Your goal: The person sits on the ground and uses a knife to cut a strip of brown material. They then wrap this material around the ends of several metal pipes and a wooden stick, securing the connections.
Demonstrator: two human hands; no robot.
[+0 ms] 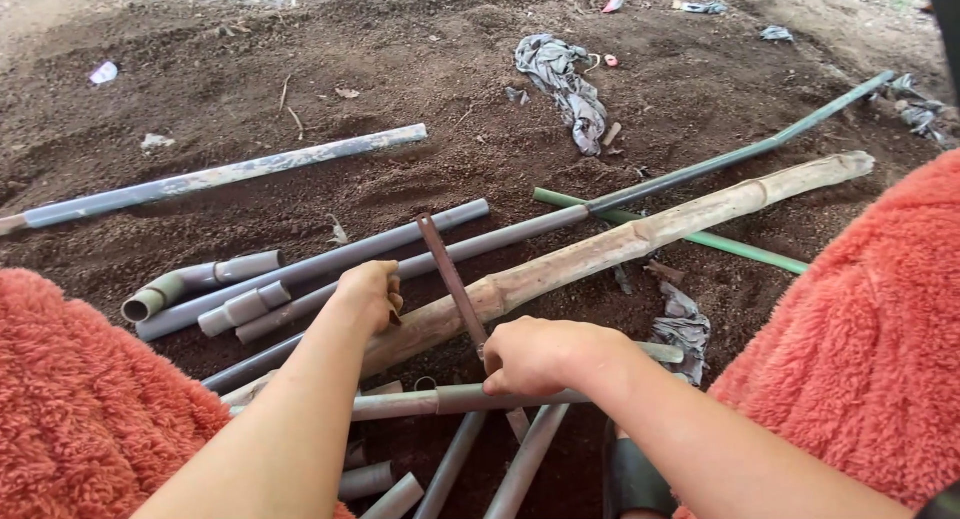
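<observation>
The left hand [368, 291] was curled shut around the upper part of a rusty hacksaw frame [450, 274], fingers wrapped tight. The right hand [535, 357] was closed too, gripping the saw's lower end and resting on a grey pipe [420, 402] lying crosswise beneath it. A thick wooden pole [640, 239] ran from under the hands toward two o'clock. At nine o'clock lay a grey elbow pipe [185, 282] and a short coupling [243, 307]. A long grey-green pipe [700, 166] stretched toward one o'clock, and a crumpled rag [565, 84] lay at twelve on the soil [400, 59].
</observation>
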